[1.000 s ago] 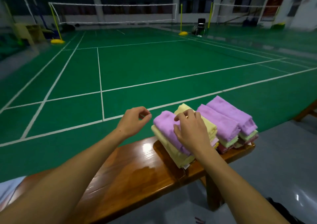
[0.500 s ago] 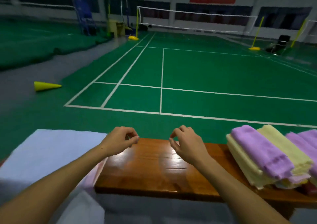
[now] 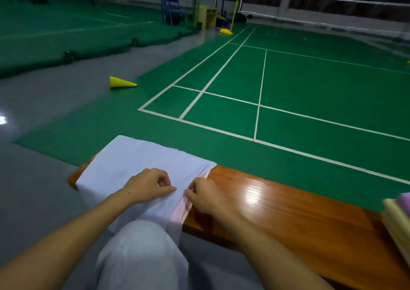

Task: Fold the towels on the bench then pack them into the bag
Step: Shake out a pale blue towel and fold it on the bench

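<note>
A pale blue-white towel [image 3: 137, 161] lies spread over the left end of the wooden bench [image 3: 288, 203], and its near part hangs over the front edge. A pink towel [image 3: 178, 212] peeks out beneath its right edge. My left hand [image 3: 150, 185] rests on the pale towel and pinches its cloth near the right edge. My right hand [image 3: 204, 195] pinches the same edge from the right, almost touching the left hand. A stack of folded towels [image 3: 397, 218], yellow with purple on top, shows at the bench's far right. No bag is in view.
My knee in light trousers [image 3: 137, 252] is in front of the bench. A yellow cone [image 3: 121, 82] lies on the grey floor beyond the bench. Green badminton courts with white lines and nets stretch behind.
The view has swung left from the folded stack to the bench's left end. Both hands moved from above the bare bench onto the spread pale towel and pinched its right edge.
</note>
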`<control>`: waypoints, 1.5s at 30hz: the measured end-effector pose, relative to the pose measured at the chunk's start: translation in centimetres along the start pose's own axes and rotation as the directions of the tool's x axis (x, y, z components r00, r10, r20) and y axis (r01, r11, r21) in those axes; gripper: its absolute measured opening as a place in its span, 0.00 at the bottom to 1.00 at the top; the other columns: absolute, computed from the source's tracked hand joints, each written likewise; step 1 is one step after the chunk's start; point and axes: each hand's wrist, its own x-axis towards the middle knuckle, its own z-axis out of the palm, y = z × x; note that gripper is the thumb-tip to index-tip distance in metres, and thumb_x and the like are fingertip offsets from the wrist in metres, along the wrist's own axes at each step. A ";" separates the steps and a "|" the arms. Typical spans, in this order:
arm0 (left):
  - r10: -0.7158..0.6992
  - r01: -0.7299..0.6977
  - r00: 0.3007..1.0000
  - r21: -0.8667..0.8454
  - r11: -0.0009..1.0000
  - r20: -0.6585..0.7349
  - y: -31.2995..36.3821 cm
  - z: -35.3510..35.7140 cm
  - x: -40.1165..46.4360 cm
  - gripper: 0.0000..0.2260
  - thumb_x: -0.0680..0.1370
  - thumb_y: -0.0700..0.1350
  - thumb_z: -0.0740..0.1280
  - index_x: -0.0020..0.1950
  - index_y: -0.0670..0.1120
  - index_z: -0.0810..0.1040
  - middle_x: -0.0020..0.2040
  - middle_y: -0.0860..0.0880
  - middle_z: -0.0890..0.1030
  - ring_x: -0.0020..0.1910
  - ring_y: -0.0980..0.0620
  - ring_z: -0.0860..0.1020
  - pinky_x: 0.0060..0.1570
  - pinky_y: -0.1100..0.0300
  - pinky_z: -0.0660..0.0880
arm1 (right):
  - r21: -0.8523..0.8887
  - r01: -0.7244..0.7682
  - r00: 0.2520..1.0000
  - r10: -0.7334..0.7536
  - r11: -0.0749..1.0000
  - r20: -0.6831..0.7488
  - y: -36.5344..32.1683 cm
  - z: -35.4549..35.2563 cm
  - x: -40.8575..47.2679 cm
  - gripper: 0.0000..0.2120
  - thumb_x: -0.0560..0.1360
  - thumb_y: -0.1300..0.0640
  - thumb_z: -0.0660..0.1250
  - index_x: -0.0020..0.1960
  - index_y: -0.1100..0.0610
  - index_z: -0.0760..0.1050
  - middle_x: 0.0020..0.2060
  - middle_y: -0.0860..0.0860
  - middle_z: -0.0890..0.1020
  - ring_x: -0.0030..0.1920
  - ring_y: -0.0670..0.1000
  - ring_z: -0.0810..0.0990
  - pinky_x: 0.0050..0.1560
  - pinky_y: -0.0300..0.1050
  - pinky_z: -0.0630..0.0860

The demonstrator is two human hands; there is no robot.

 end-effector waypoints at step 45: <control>0.115 -0.139 0.990 0.405 0.904 0.082 20.7 14.0 5.3 0.21 0.82 0.65 0.59 0.60 0.50 0.79 0.64 0.43 0.75 0.63 0.41 0.75 0.61 0.46 0.75 | 0.908 -0.221 0.668 0.734 0.357 -0.126 31.6 -10.4 -17.9 0.23 0.70 0.60 0.80 0.60 0.64 0.76 0.53 0.61 0.85 0.48 0.58 0.86 0.43 0.47 0.80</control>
